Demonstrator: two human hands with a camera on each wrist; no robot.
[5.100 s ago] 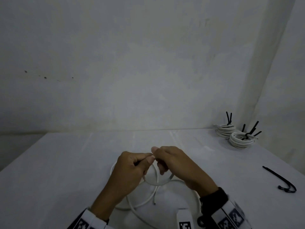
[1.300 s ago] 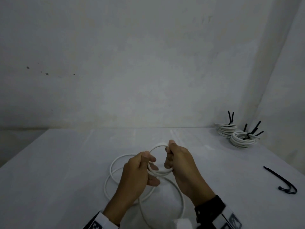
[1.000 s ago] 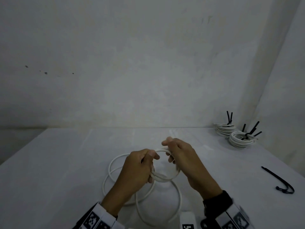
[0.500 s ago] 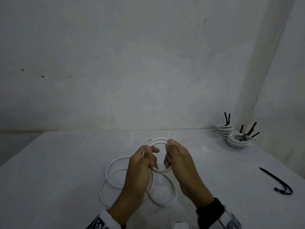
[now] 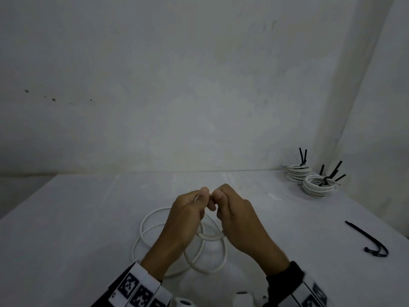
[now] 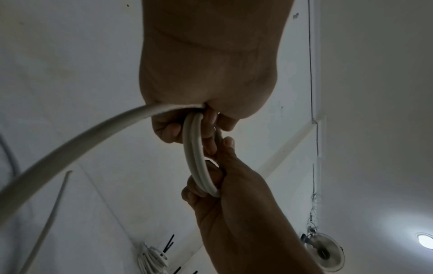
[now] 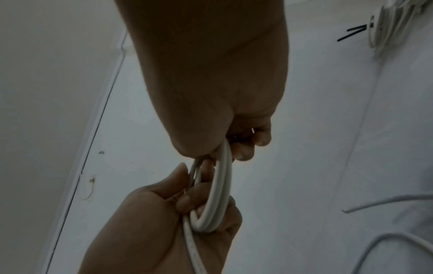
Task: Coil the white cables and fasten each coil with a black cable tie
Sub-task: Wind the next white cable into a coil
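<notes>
The smooth, round-section white cable (image 5: pixel 183 247) lay in loose rings on the matte pale counter (image 5: pixel 66 229), its upper turns lifted between both hands. From the head view the left hand (image 5: pixel 186 220) and right hand (image 5: pixel 236 220) met knuckle to knuckle, hiding the small coil. The wrist views showed what that hid: two or three turns pressed side by side (image 6: pixel 199 157), each grip clenched round them from opposite sides (image 7: pixel 218 192). Two finished white coils (image 5: pixel 309 182), tied with stiff black cable ties, sat at the far right corner. A loose hooked black cable tie (image 5: pixel 367 240) lay well apart to the right.
</notes>
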